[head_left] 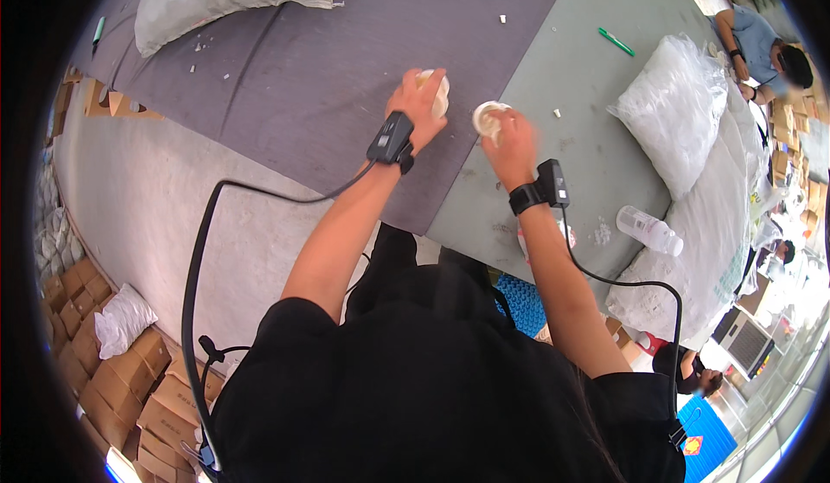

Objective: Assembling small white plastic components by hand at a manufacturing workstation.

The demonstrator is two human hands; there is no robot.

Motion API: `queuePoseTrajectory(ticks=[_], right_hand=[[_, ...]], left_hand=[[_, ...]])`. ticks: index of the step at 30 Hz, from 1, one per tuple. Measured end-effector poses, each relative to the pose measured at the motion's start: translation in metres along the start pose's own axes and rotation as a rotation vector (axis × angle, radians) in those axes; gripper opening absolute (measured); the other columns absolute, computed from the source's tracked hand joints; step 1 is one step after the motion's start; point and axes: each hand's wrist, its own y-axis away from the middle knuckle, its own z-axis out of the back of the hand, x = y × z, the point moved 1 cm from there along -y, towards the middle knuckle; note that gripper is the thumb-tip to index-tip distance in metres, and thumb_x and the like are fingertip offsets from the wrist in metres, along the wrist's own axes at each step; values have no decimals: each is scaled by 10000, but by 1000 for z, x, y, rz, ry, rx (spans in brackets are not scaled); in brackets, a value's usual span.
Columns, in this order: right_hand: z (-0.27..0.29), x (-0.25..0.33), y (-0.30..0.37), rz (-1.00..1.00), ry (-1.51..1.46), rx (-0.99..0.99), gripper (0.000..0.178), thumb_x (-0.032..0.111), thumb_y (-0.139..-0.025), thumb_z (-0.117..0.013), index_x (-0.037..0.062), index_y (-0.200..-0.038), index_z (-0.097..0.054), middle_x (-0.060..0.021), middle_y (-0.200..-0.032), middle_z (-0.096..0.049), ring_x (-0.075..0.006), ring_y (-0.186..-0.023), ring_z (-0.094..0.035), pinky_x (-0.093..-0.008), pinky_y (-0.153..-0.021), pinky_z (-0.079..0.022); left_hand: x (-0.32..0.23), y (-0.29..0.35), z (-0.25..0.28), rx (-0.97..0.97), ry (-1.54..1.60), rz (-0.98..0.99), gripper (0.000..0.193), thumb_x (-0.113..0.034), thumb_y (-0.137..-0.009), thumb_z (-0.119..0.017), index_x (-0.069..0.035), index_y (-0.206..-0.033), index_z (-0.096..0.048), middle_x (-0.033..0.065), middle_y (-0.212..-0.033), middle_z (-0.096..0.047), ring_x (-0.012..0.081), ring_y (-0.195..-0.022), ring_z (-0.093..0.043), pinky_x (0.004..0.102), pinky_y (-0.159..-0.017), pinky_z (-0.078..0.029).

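Single view only: head-worn fisheye camera, looking steeply down from above the person's own shoulders. Black sleeves and torso fill the near lower edge; both forearms run up to mid-picture, close to the lens. Faces forward over the tabletop [363, 68], whose far end reaches the upper rim. Floor [147, 198] lies on the left; stacked cardboard boxes [130, 379] sit near left. Straight edges bow toward the dark circular rim. No second view to overlap.
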Motion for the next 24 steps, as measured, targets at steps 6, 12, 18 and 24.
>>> queuePoseTrajectory(ticks=[6,12,18,24], right_hand=[[-11,12,33,41,1,94,378,132,-690,-680,161,-1057,-592,-67,-1197,-487,-288,-1021,-499,-385,-851,-451],[-7,10,55,38,-7,184,453,180,-712,-693,134,-1141,-558,-97,-1234,-475,-310,-1077,-479,-403,-899,-415],[8,-41,52,-21,55,-135,562,247,-737,-691,87,-1235,-483,-173,-1323,-398,-351,-1174,-400,-451,-997,-312],[33,-121,23,-401,222,-273,464,240,-790,-663,46,-1179,-499,-212,-1178,-458,-357,-1049,-483,-416,-901,-396]], left_hand=[[6,49,-9,-31,-159,-27,703,-131,-601,-737,-213,-1243,-463,133,-1236,-421,315,-1006,-529,423,-819,-434],[11,54,-24,-56,-190,19,768,-239,-618,-752,-232,-1308,-413,137,-1316,-374,333,-1126,-456,473,-868,-394],[31,66,-40,-161,-132,-60,811,-358,-602,-760,-232,-1318,-401,134,-1345,-354,315,-1159,-423,473,-895,-306],[34,65,-45,-190,-106,-16,785,-370,-594,-737,-228,-1300,-423,126,-1311,-390,314,-1134,-431,477,-895,-300]])
